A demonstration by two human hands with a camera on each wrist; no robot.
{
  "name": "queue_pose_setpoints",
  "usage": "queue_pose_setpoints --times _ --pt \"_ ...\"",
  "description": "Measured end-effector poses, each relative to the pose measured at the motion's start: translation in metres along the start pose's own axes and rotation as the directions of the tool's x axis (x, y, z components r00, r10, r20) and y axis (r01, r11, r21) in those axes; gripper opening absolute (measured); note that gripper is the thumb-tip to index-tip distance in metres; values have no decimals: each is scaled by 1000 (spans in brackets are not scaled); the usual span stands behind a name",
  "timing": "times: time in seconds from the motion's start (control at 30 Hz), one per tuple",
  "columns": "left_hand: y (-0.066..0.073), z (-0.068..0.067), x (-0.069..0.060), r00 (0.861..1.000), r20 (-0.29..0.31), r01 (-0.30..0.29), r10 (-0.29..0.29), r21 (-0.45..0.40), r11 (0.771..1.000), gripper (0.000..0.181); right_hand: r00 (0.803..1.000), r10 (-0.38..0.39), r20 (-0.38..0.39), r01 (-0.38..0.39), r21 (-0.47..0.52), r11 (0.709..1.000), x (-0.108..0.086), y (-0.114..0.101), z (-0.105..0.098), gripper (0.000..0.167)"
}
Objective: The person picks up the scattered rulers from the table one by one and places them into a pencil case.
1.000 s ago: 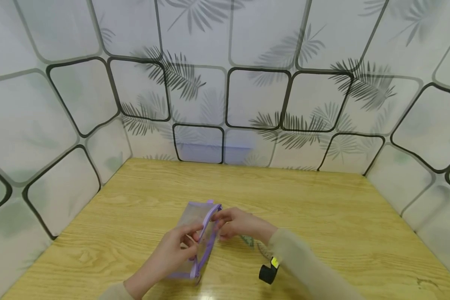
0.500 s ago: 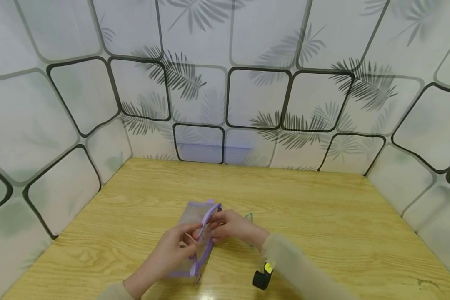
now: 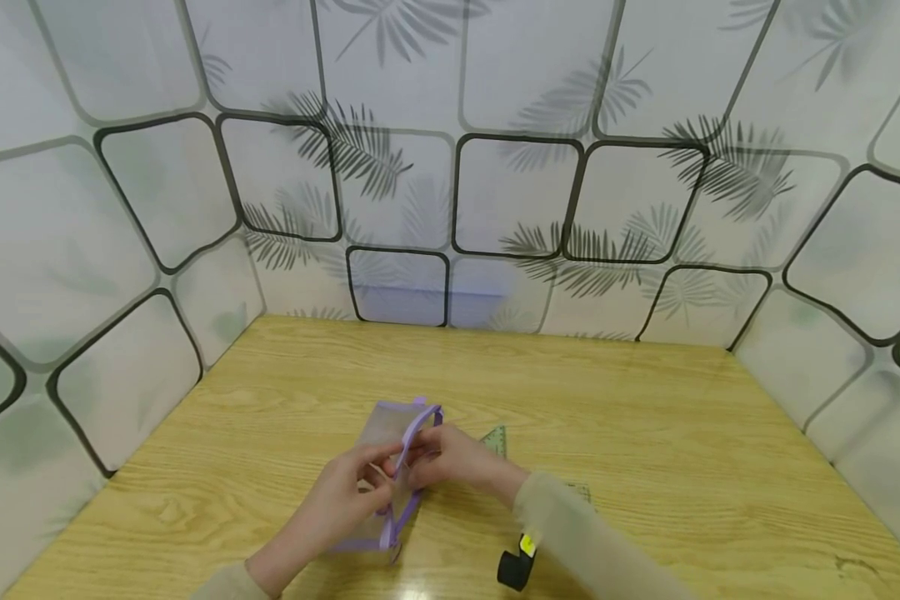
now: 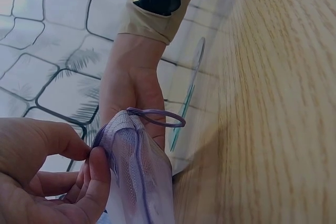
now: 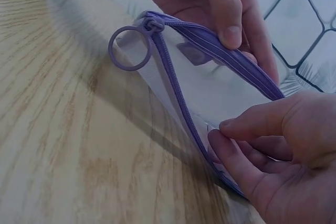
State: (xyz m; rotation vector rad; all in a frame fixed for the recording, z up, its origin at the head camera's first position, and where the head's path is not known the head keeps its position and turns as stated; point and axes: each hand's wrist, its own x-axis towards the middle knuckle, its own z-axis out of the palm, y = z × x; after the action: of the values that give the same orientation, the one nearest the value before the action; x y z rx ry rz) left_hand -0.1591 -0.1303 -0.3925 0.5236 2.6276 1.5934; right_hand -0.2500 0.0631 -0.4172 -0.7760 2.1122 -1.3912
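Observation:
A see-through mesh zip pouch (image 3: 384, 427) with purple edging stands tilted on the table, its zip parted. My left hand (image 3: 348, 492) pinches the upper zip edge between thumb and fingers. In the right wrist view, a purple ring pull (image 5: 128, 68) hangs at the zip's end. My right hand (image 3: 453, 458) has its fingertips inside the opening, close to the lower zip edge. Thumb and index finger meet there on what looks like a thin clear plastic piece (image 5: 209, 127); its shape is mostly hidden.
Right of the pouch lies a green see-through set square (image 3: 498, 440), partly behind my right wrist. Another clear ruled piece (image 3: 582, 491) shows beyond the right sleeve. A black device with a yellow patch (image 3: 515, 570) sits at that sleeve. Patterned curtain (image 3: 510, 196) surrounds the wooden table (image 3: 630, 417).
My right hand has moved left, from the pouch's edge into its opening. More of the set square and the other ruled piece now shows. The left hand has barely moved.

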Motion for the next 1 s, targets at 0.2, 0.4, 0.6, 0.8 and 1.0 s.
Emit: queue_pose_setpoints --times 0.2,0.4,0.6,0.8,1.0 --pt "-1 0 0 1000 5 10 -10 -11 1000 52 1000 13 0 -13 1 1000 -2 0 6 35" --pt "-1 0 0 1000 12 7 -7 -26 1000 52 1000 12 3 -12 10 1000 -4 -3 10 33" --pt "-1 0 -1 1000 21 -1 1 -14 1000 52 1000 15 -1 -15 15 1000 -6 -7 12 33" --pt "-1 0 -1 1000 17 4 -3 -26 1000 52 1000 25 -10 -25 61 998 -6 -5 12 39" --pt "-1 0 -2 1000 11 7 -6 -20 1000 52 1000 15 -2 -15 71 997 -7 -3 11 39"
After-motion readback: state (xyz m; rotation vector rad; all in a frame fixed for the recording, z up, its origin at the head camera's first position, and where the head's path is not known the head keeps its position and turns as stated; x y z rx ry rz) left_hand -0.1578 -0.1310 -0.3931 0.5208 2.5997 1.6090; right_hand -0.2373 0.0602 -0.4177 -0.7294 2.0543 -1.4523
